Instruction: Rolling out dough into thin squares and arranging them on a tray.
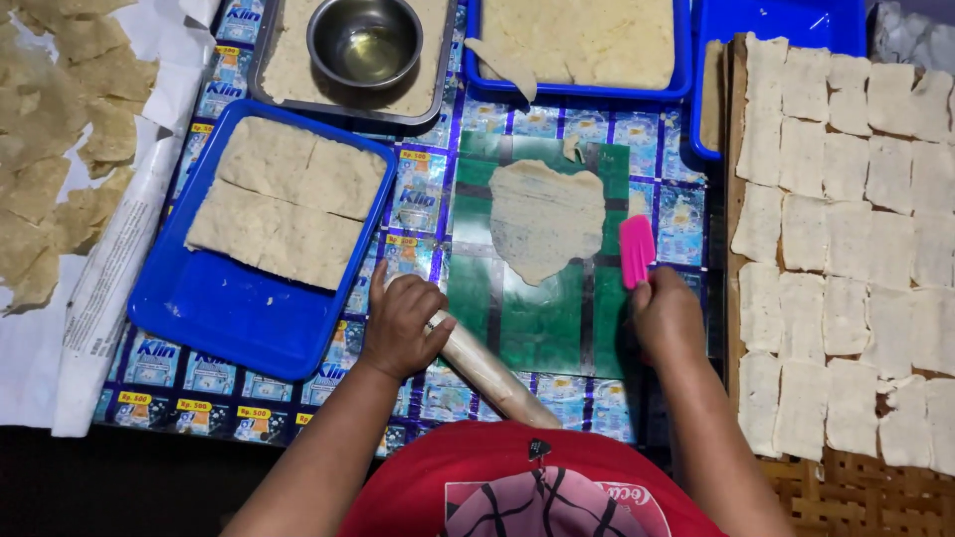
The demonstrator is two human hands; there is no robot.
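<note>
A thin, flattened sheet of pale dough (543,219) lies on a green plastic mat (532,318) in front of me. My left hand (400,323) rests on the upper end of a wooden rolling pin (492,376) that lies slanted at the mat's near left edge. My right hand (665,316) grips a pink scraper (636,251), its blade upright just right of the dough sheet and apart from it.
A blue tray (234,303) at left holds cut dough squares. A metal tray with a steel bowl (364,42) and another blue tray (582,89) of dough sit at the back. Several dough squares dry on a woven rack (846,487) at right; scraps lie on paper at far left.
</note>
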